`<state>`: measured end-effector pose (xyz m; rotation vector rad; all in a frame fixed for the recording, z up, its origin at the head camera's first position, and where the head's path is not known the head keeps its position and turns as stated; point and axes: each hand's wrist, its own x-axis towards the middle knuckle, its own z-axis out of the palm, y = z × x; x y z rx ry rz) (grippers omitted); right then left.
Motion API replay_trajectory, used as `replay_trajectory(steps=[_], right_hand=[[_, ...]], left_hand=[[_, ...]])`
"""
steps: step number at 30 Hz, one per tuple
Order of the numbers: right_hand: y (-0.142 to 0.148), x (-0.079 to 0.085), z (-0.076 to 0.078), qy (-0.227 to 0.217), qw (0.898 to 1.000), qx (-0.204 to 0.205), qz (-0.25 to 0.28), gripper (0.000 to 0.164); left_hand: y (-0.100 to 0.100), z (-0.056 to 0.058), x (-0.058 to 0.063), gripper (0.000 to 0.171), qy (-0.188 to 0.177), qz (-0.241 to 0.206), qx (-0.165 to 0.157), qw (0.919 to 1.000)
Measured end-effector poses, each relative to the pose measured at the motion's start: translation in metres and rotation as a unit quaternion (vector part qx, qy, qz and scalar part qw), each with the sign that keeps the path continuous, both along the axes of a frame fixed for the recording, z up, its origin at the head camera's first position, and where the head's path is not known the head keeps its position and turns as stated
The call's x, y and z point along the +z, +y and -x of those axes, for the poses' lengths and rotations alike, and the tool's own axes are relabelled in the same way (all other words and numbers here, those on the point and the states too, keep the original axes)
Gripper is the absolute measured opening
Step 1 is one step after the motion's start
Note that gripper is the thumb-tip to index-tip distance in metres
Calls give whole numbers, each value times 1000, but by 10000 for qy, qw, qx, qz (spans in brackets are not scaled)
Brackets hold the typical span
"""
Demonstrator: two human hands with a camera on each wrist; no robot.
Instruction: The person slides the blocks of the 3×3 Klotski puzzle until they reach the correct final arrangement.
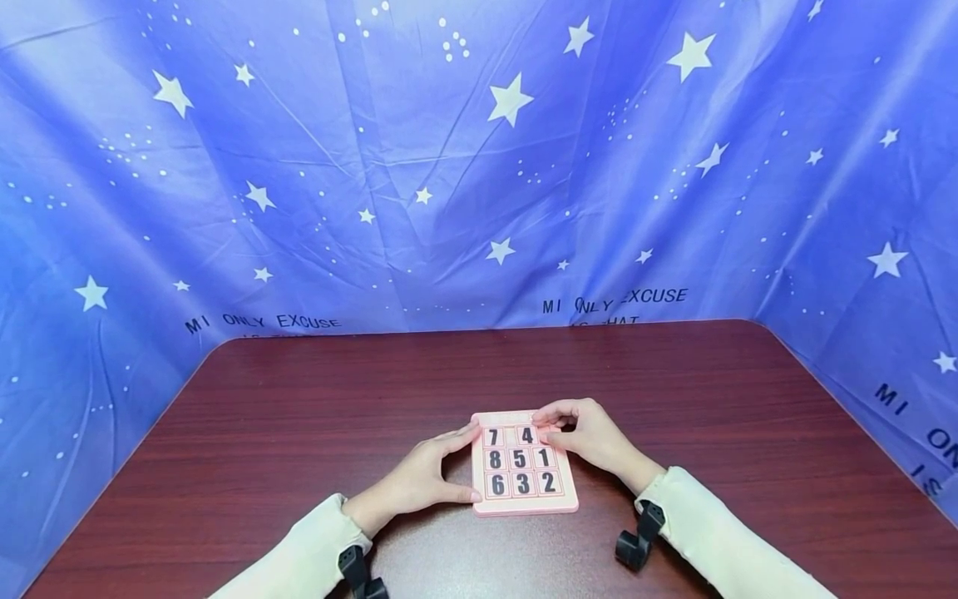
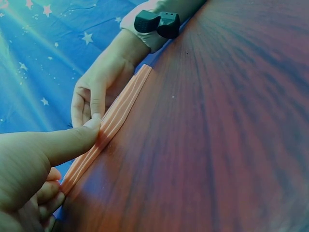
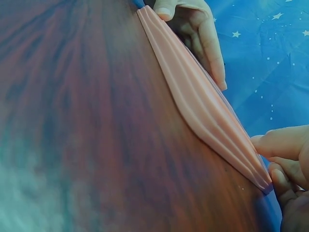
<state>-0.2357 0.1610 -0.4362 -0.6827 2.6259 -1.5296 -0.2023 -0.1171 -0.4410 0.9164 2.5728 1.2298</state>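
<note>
A pink number slide puzzle (image 1: 522, 471) lies on the table between the two hands. Its top row reads 7 and 4, the middle row 8, 5, 1, the bottom row 6, 3, 2. The 4 tile (image 1: 527, 435) stands off the right column, part way toward the middle one. My left hand (image 1: 422, 478) holds the left edge, thumb by the lower corner and fingers by the upper one. At the upper right corner, my right hand (image 1: 595, 437) grips the frame, with the thumb on the face beside the 4. Both wrist views show the puzzle's ridged pink side (image 3: 193, 101).
The dark red wooden table (image 1: 299, 399) has rounded far corners. Behind it and at both sides hangs a blue curtain (image 1: 419, 125) with white stars and lettering. Each sleeve bears a black wrist camera (image 1: 639, 537).
</note>
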Motion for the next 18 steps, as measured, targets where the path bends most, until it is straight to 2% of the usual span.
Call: replay_trajectory(steps=[4, 11, 18], right_hand=[[0, -4, 3, 28, 10000, 32, 15, 19], [-4, -1, 3, 69, 9998, 163, 104, 18], [-9, 1, 3, 106, 9998, 183, -54, 17]], left_hand=[[0, 0, 0, 88, -24, 21, 5, 10000], [0, 1, 0, 88, -20, 43, 17, 10000], [0, 0, 1, 87, -25, 50, 19, 10000]])
